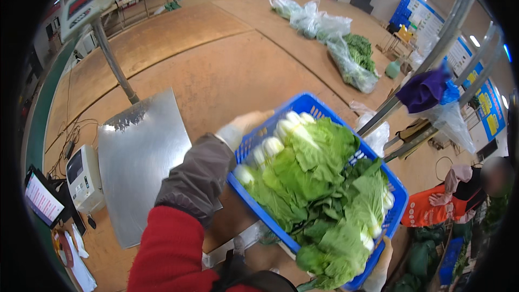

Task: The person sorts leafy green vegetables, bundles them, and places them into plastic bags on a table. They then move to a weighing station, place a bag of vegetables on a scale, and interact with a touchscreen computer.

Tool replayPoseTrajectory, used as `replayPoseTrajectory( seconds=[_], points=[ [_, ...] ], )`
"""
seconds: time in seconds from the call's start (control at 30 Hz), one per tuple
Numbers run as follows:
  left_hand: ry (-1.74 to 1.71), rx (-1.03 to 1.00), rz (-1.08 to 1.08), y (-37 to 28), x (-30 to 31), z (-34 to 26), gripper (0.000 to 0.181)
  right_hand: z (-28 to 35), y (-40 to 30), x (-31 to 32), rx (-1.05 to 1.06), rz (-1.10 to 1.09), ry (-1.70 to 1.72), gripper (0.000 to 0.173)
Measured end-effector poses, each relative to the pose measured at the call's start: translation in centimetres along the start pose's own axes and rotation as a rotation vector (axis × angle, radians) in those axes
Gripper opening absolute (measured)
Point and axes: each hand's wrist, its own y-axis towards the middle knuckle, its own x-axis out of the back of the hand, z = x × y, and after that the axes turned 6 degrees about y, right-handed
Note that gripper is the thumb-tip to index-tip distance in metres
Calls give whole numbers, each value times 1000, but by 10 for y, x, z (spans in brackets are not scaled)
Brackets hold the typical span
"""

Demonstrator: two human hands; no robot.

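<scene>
A blue plastic basket (pixel 261 212) is held up in front of me, tilted in view, its side walls slotted. Leafy green cabbages (pixel 292 178) with white stem bases fill it; the stem ends face outward along two sides. My left hand (pixel 246 123) grips the far left rim, with a grey-brown sleeve cover (pixel 194 174) over the red sleeve. At the near right corner, my right hand (pixel 380 265) holds the rim, partly hidden by the basket. Left of the basket lies the metal platform of a weighing scale (pixel 142 162).
The scale's display (pixel 87 4) stands on a metal post (pixel 115 63). A label printer (pixel 84 178) and a screen (pixel 43 198) sit at left. Bagged greens (pixel 320 20) lie farther back. Metal posts (pixel 429 48) rise at right, near a person in an orange apron (pixel 432 207).
</scene>
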Motion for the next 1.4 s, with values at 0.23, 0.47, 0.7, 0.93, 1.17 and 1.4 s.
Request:
replayPoseTrajectory(
  seconds=[0.23, 0.47, 0.7, 0.93, 1.17, 1.4],
  points=[
    [436, -365, -714, 32, 164, 13, 45, -38, 54, -86, -160, 109, -178, 23],
    [205, -565, -839, -86, 200, 0, 34, -96, 152, -139, -152, 319, -149, 24],
    [214, -557, -885, -264, 91, 65, 29, -105, 159, -144, 108, 567, -280, 42],
    [-40, -431, -1123, -459, -30, 212, 27, -99, 92, -40, 421, 545, -248, 24],
    [-607, 9, -1251, -570, -90, 411, 30, -167, -24, 18, 2, 779, -434, 39],
    [-530, -150, -1130, -578, -90, 380, 27, -243, -170, -7, -438, 1336, -767, 21]
  ],
)
